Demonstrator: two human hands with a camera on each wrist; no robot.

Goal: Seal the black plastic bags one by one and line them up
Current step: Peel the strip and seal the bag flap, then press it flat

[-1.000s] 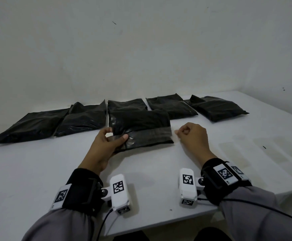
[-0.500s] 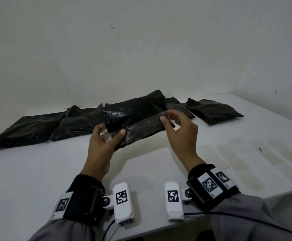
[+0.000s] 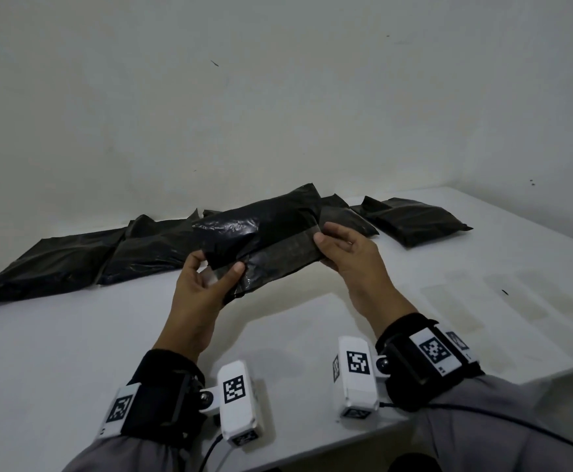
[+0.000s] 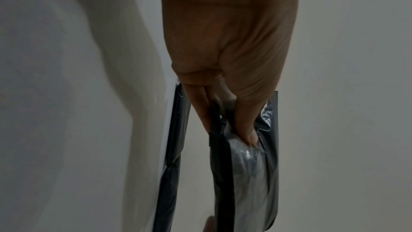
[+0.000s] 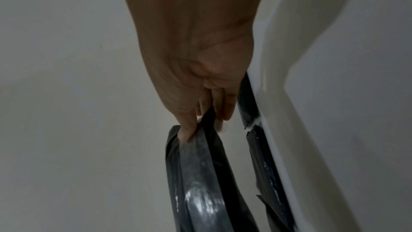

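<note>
Black plastic bag point(image 3: 264, 229) hangs lifted above the white table point(image 3: 74, 352), just in front of the row of bags point(image 3: 74, 257) by the wall. Left hand point(image 3: 196, 294) and right hand point(image 3: 353, 257) each pinch an end of its flap point(image 3: 285, 252) with curled fingers point(image 3: 235, 269); the fold should stay taut and square so the seal lands without wrinkles.

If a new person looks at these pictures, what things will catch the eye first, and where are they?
First comes the black bag held up over the white table in the middle of the head view, with the left hand pinching one end and the right hand the other. Behind it, a row of black bags lies along the wall.
</note>
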